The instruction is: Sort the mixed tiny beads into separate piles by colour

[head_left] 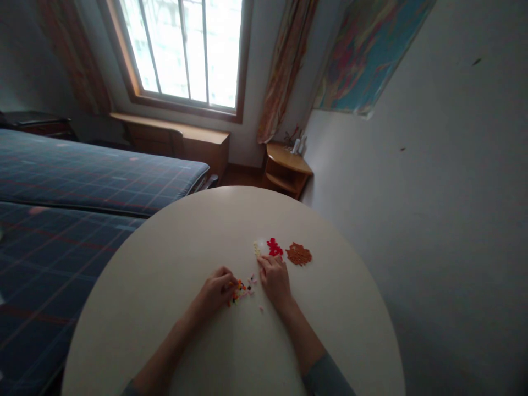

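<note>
On a round pale table (173,330), my left hand (216,289) is at the left edge of a mixed pile of small pieces (242,287), coloured orange, black, yellow and pink. Its fingers are curled together at the pieces; what they hold is hidden. My right hand (275,279) rests farther right, thumb and forefinger close together at the near end of a small group of pale yellow pieces (256,248). Anything between those fingertips is too small to make out. Just beyond that hand lie red pieces (274,247), and a brown heap (299,254) is to their right.
One pink piece (261,309) lies alone between my forearms. Left of the table are plaid mattresses (91,173). A wooden corner stand (289,159) and a desk (202,137) stand beyond, under a bright window (185,49). A white wall (445,220) is on the right.
</note>
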A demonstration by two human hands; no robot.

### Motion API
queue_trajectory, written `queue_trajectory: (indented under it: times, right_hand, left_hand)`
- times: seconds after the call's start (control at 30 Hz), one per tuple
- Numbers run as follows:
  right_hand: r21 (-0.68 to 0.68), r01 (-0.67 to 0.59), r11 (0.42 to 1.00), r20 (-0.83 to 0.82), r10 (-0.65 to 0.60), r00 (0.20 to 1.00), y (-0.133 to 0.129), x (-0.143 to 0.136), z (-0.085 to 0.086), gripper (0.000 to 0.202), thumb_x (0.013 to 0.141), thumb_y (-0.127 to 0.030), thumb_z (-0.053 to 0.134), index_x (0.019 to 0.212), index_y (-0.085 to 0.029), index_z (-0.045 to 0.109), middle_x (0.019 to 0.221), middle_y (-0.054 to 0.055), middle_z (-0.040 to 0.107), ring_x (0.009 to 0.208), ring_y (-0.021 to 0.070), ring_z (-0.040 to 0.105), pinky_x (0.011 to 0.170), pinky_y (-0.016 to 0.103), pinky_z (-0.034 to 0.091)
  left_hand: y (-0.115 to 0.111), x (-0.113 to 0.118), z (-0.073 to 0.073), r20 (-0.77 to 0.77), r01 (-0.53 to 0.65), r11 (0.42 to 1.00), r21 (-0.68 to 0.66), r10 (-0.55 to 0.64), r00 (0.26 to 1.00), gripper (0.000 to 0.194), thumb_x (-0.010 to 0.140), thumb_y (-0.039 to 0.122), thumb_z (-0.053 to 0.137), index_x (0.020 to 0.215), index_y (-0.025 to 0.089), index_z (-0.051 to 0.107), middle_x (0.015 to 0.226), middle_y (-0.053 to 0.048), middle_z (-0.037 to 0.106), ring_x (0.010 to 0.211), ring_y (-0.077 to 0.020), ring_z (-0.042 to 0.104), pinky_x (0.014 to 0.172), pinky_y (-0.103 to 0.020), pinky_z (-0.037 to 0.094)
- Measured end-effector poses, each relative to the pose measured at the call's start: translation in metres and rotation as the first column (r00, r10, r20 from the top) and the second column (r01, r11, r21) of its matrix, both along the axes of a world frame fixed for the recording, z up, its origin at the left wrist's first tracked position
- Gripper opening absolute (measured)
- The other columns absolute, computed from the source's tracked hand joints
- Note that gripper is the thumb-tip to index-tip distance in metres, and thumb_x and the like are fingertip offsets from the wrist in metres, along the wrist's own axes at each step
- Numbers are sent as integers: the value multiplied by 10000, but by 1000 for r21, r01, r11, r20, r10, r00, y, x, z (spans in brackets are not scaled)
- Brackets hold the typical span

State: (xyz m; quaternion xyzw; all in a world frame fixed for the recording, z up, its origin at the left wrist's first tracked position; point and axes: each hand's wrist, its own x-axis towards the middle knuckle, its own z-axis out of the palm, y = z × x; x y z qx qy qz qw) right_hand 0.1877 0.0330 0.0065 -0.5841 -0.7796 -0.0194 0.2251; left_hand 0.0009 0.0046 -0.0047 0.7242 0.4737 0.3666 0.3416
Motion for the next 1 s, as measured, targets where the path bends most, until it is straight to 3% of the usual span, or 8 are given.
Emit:
queue_trajectory:
  times: [0.37,0.57,0.83,1.0]
  right_hand:
    - [10,23,1000,-50,-22,999,0,1,0,247,763,-104,500,954,-214,613,913,33,624,865,180,491,765,298,342]
    - [-2,33,999,-75,-33,997,-1,1,3,253,762,-88,498,944,-213,620,928,26,626,873,181,494,761,297,338]
    - [-1,30,1000,-104,-30,994,-1,1,3,262,762,-82,485,948,-209,619,931,30,624,876,172,498,780,293,342]
    - [-3,26,1000,-112,-26,993,-1,2,3,258,761,-79,482,936,-207,621,922,32,624,870,174,499,785,297,348]
  left_hand:
    - [1,0,-1,-58,-18,999,29,19,998,156,760,235,493,708,155,616,761,-24,515,552,-82,505,523,-197,446]
    - [1,2,2,-128,-24,998,54,30,991,71,693,150,533,664,147,598,746,-24,502,550,-83,479,530,-202,431]
    - [1,0,5,-116,-2,1000,17,4,993,186,693,94,452,713,139,631,711,-14,481,503,-66,436,487,-179,393]
    - [1,-1,4,-77,-20,1000,19,21,997,147,716,156,465,680,134,605,699,-5,472,489,-57,422,465,-169,377]
